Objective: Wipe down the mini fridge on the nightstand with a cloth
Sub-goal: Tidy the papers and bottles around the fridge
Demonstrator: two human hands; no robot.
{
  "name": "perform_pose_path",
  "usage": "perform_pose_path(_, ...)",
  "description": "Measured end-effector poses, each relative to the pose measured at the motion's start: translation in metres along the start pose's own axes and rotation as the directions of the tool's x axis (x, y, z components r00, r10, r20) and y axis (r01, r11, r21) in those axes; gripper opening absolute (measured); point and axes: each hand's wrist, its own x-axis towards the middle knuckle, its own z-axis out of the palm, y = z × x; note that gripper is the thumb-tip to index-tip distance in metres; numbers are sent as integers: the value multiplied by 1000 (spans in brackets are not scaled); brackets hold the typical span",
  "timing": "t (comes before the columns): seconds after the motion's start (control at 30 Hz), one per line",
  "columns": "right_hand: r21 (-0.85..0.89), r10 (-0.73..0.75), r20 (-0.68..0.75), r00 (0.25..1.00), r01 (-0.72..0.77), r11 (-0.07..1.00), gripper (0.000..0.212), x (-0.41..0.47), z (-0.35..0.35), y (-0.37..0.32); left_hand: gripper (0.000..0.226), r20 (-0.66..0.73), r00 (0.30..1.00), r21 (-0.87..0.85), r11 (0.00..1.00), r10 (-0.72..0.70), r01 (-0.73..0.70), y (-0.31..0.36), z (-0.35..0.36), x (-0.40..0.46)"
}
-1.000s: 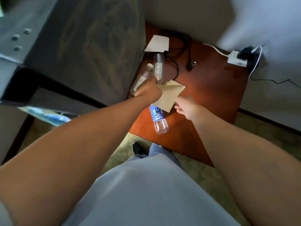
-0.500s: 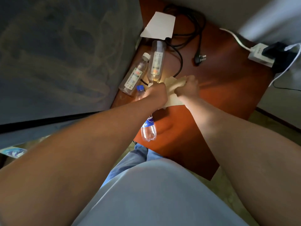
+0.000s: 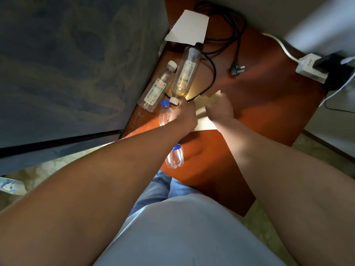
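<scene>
Cloth (image 3: 204,114): beige, bunched on the red-brown worktop (image 3: 269,96), between both hands.
Left hand (image 3: 183,114): fingers curled, gripping cloth's left edge.
Right hand (image 3: 221,109): fisted round cloth's right side.

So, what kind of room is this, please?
Probably a bedroom or hotel room. A reddish wooden nightstand carries a dark mini fridge, loose plastic bottles and a power strip, and patterned carpet covers the floor.

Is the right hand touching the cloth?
Touching. The head view shows the right hand gripping the pale cloth, whose edge sticks out past its knuckles.
</scene>
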Motion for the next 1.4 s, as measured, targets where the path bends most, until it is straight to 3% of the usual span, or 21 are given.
perform_pose_path(0.13, 143, 81, -99, 992, -67, 988, 6, 3, -15, -19, 39, -101, 994, -197, 979, 32, -51, 0, -19, -5)
perform_pose_path(0.27, 360, 119, -127, 985, -66, 931, 3, 12, -27, -44, 40, -213, 977, -361, 929, 8, -87, -5, -50, 4)
perform_pose_path(0.37, 479, 141, -126, 982, -64, 875, 20, 22, -33, -66, 43, -312, 949, -471, 875, -48, -110, -9, -75, 15)
perform_pose_path(0.47, 599, 166, -116, 979, -65, 798, 35, 30, -40, -87, 39, -390, 896, -686, 717, -213, -128, -9, -100, 26)
perform_pose_path(0.63, 808, 224, 70, 972, -187, 559, 22, 46, -53, -105, 39, -158, 936, -947, 315, -314, -54, -4, -127, 45)
perform_pose_path(0.7, 804, 184, 149, 972, -227, 549, 18, 54, -51, -108, 38, -99, 956, -964, 265, -277, -23, -1, -131, 54)
perform_pose_path(0.77, 816, 258, 181, 949, -291, 499, 14, 63, -48, -112, 30, -41, 964, -970, 242, -261, 24, -1, -128, 71)
perform_pose_path(0.87, 805, 267, 146, 953, -271, 528, 36, 77, -41, -114, 26, 68, 947, -990, 99, -313, 104, 2, -133, 85)
perform_pose_path(0.93, 774, 248, 137, 959, -260, 577, 47, 84, -34, -113, 23, 96, 945, -988, 82, -311, 128, 6, -144, 83)
perform_pose_path(1.1, 795, 260, 151, 954, -274, 542, 45, 83, -29, -107, 17, 104, 921, -993, 17, -376, 119, 5, -146, 81)
perform_pose_path(1.23, 844, 277, 179, 944, -293, 450, 41, 69, -29, -97, 17, 59, 893, -998, -16, -447, 58, 2, -139, 66)
perform_pose_path(1.4, 809, 246, 108, 963, -229, 542, 39, 28, -27, -78, 30, 37, 906, -996, 60, -422, 68, -5, -125, 20)
